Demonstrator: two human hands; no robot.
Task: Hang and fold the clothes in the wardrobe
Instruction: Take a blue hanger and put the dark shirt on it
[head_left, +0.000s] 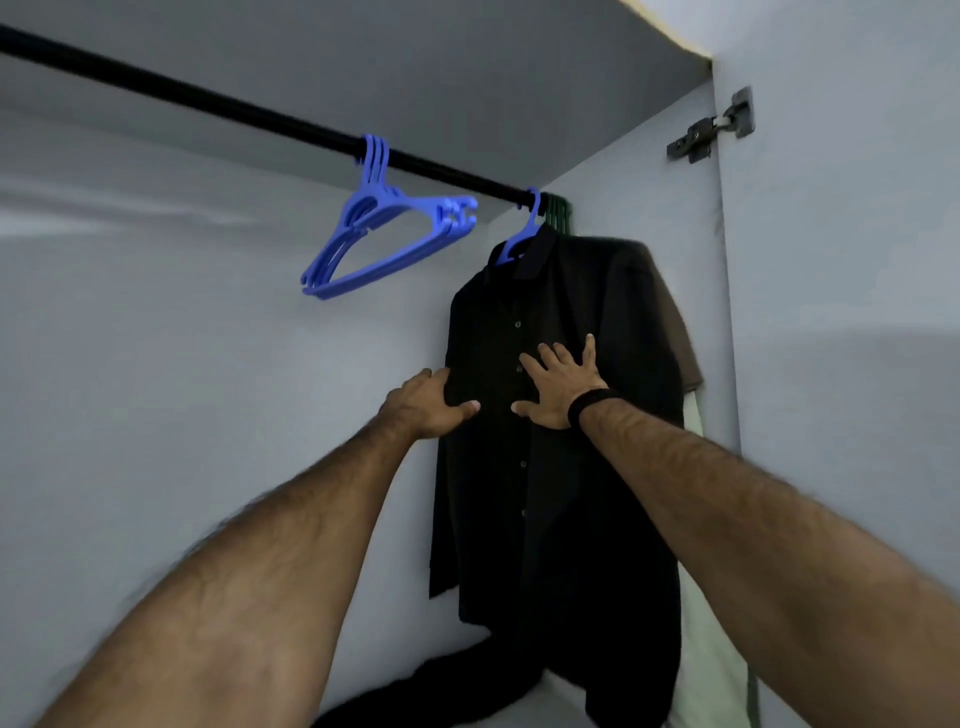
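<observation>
Hanging at the rail's (208, 106) right end, the black button shirt (561, 467) is light and limp; your left hand (423, 402) pinches its edge, your right hand (563, 384) presses flat, grasping nothing. Take it by the shoulders.

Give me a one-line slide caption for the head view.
Left hand grips the edge of the black shirt hanging on the rail while right hand presses flat on its front.

The black shirt (561, 467) hides the clothes behind it. The left hand (431, 402) fingers tuck behind its edge.
</observation>
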